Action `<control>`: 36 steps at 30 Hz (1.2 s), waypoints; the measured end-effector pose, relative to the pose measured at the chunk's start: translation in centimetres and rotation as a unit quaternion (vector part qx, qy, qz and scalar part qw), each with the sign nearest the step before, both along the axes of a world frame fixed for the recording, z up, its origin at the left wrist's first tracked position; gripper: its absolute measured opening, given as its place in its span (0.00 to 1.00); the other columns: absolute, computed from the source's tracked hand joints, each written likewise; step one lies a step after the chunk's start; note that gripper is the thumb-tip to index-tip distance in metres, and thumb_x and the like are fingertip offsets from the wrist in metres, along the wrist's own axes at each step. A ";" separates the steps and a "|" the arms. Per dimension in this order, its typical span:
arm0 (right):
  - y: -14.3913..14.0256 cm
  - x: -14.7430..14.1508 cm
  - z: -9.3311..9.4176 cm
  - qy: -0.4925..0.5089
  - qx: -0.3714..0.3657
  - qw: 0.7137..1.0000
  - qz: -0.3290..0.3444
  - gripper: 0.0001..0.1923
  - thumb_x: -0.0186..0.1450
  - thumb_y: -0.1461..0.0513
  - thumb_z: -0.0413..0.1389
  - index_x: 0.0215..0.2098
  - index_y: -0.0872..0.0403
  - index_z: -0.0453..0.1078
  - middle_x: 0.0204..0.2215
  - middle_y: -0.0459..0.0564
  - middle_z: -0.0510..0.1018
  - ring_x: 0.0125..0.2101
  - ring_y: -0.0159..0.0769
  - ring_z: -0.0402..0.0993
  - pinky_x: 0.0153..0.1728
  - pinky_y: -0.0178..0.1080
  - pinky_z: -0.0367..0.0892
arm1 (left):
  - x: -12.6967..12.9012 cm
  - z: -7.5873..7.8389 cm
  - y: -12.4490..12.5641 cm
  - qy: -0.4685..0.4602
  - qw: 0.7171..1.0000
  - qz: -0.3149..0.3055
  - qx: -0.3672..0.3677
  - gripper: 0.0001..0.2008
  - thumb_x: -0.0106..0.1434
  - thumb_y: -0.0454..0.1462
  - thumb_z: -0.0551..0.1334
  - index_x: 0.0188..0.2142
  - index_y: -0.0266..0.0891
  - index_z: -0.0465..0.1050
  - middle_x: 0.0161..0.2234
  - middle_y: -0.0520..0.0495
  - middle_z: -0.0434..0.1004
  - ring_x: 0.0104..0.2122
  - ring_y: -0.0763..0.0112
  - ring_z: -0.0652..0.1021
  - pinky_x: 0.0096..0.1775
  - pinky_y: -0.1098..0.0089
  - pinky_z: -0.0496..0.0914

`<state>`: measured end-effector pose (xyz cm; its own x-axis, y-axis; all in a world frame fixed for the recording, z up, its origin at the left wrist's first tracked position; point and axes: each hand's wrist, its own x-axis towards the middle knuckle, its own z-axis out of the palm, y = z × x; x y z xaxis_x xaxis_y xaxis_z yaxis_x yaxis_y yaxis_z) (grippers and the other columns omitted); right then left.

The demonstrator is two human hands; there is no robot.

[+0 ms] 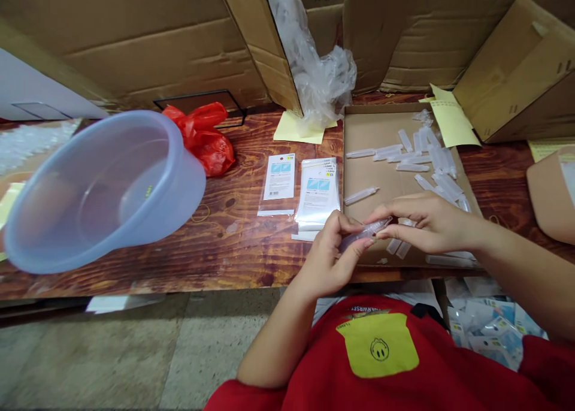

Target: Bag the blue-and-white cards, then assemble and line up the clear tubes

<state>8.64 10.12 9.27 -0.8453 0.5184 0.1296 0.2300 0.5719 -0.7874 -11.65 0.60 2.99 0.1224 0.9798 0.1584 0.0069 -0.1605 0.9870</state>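
My left hand [335, 246] is closed around a slim translucent plastic tube [363, 234], which lies tilted above the near edge of a shallow cardboard tray [386, 126]. The fingers of my right hand [420, 219] pinch the tube's far end. Part of the tube is covered by my fingers. Several similar clear tubes [406, 159] lie scattered in the tray, mostly at its right side, and one single tube [362, 195] rests just beyond my left hand. Left of the tray lies a stack of printed clear packaging bags [318, 195], with one separate bag [279, 177] beside it.
A large translucent blue basin [179, 219] stands at left, with a red plastic bag [209, 141] behind it. Crumpled clear plastic [326, 75] and cardboard boxes [516, 69] line the back. Filled packets [494, 327] sit below the table edge at right.
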 end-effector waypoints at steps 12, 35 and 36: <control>-3.5 2.1 -0.5 -0.063 -0.073 0.986 -0.137 0.17 0.71 0.49 0.51 0.36 0.53 0.72 0.25 0.46 0.75 0.25 0.31 0.69 0.26 0.33 0.63 | 1.7 0.3 0.2 0.064 0.995 -0.063 0.040 0.08 0.69 0.40 0.61 0.39 0.42 0.62 0.37 0.47 0.72 0.35 0.70 0.74 0.38 0.68 0.68; -0.3 1.5 -3.5 -0.109 -0.373 0.907 -0.161 0.30 0.64 0.34 0.49 0.31 0.52 0.64 0.15 0.35 0.53 0.15 0.26 0.46 0.17 0.33 0.47 | 2.4 -0.7 3.1 0.421 0.865 -0.081 0.261 0.09 0.66 0.28 0.51 0.39 0.42 0.66 0.35 0.44 0.74 0.35 0.62 0.74 0.39 0.63 0.67; 0.7 1.6 -3.4 -0.125 -0.308 0.928 -0.168 0.28 0.66 0.37 0.48 0.33 0.52 0.66 0.16 0.38 0.58 0.16 0.27 0.52 0.19 0.33 0.51 | 2.2 -0.7 3.6 0.422 0.872 -0.055 0.240 0.08 0.67 0.29 0.51 0.38 0.42 0.66 0.34 0.45 0.74 0.35 0.62 0.73 0.39 0.63 0.66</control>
<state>10.20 10.82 5.84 -0.5872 0.6685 -0.4564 0.5326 -0.1054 -0.8398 -9.43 4.24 2.30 0.4835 0.8002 0.3547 0.6572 -0.5995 0.4568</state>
